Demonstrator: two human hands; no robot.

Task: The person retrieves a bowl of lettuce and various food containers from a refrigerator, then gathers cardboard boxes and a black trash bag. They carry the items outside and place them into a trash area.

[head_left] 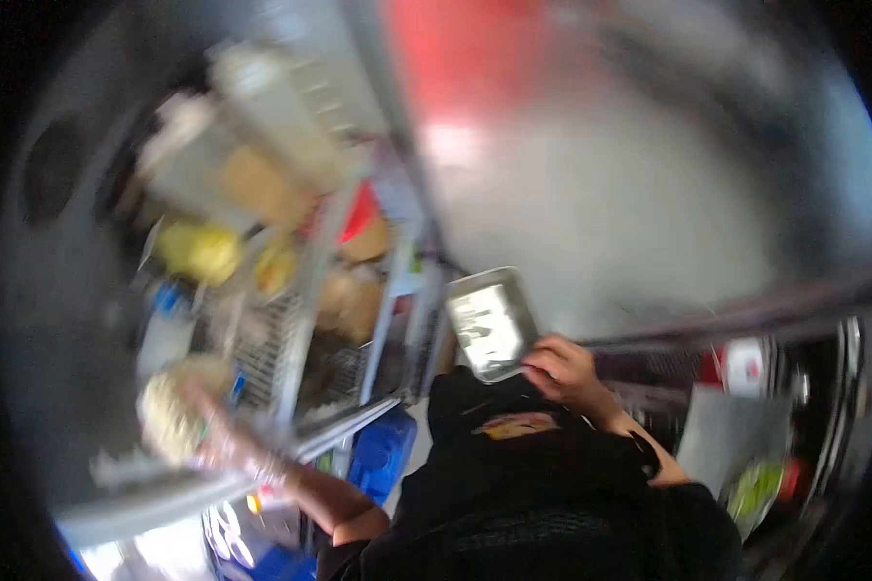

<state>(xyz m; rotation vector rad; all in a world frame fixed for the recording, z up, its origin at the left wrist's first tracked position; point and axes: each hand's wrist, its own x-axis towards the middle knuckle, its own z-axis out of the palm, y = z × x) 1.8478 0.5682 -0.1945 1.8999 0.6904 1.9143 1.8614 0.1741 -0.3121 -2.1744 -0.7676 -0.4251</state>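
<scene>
My left hand [225, 441], in a clear plastic glove, is closed on a pale, lumpy bundle [168, 414] beside an open shelf unit. Motion blur hides whether the bundle is bagged food or something else. In my right hand [564, 372] is the near edge of a small rectangular metal pan [530, 329], gripped close to my body. The pan's shiny inside reflects bright light, and I cannot make out any contents.
Wire shelves [279, 363] on the left carry a yellow item [199, 252], a blue-capped bottle [168, 329] and boxes. A large metal surface [610, 223] spans the right. A blue container [382, 450] stands low. Bagged greens [756, 494] lie at lower right.
</scene>
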